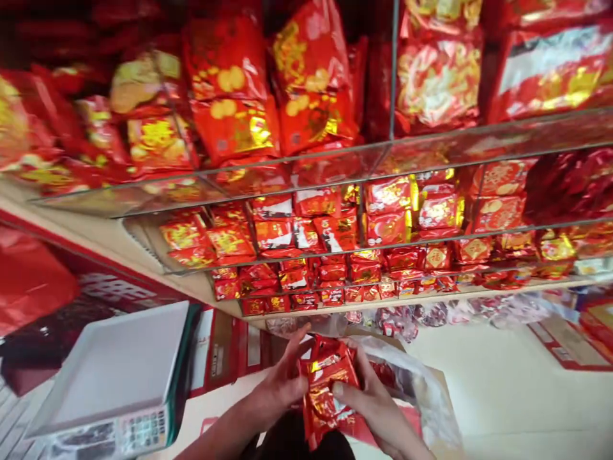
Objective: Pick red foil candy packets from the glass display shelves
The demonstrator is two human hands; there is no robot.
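Note:
Low in the view, my left hand (288, 375) and my right hand (366, 391) grip shiny red and gold candy packets (330, 383) from both sides. My left thumb presses on the left edge, and the right thumb lies across the front. How many packets are in the bundle I cannot tell. Just beyond my right hand is a clear plastic bag (407, 358) with red packets inside, in an open cardboard box (443, 390).
Shelves with clear dividers (306, 169) hold many red and gold packets (230, 83) ahead. At lower left stands a weighing scale (122, 364) with a keypad. Red cartons (225, 351) stand beside it. Clear bags of goods (397, 319) lie under the lowest shelf, above a pale floor (522, 396).

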